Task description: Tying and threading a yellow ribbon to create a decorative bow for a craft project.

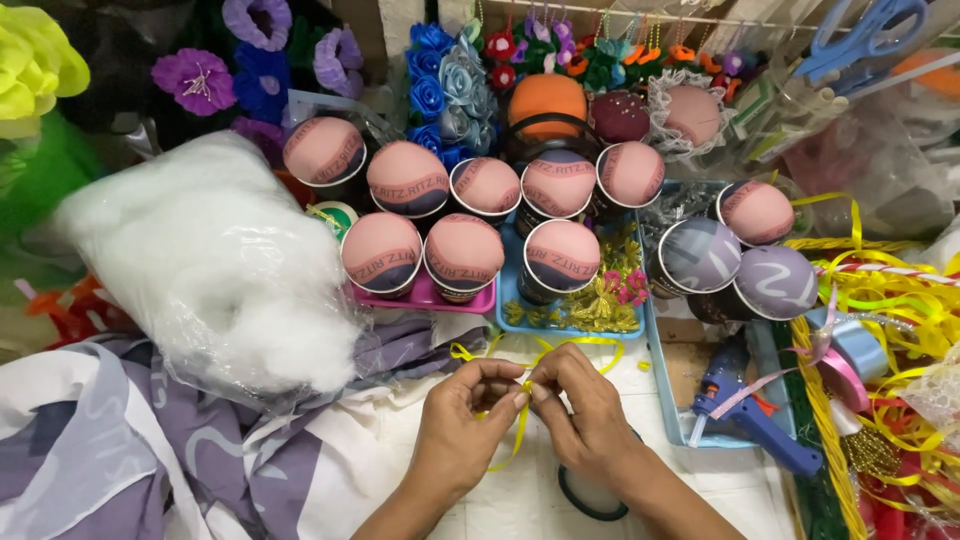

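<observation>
Low over the bench, we pinch the thin yellow ribbon (523, 400) between left hand (470, 410) and right hand (580, 410), both closed on it; keeping it taut should make neat loops.

Bright, even light falls over a white work surface (700, 470), crowded on every side. A pale wall (400, 20) shows far off; a string (600, 14) runs across the far right.

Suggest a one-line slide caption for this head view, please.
Left hand and right hand pinch a yellow ribbon beside stuffing and a blue glue gun.
</observation>
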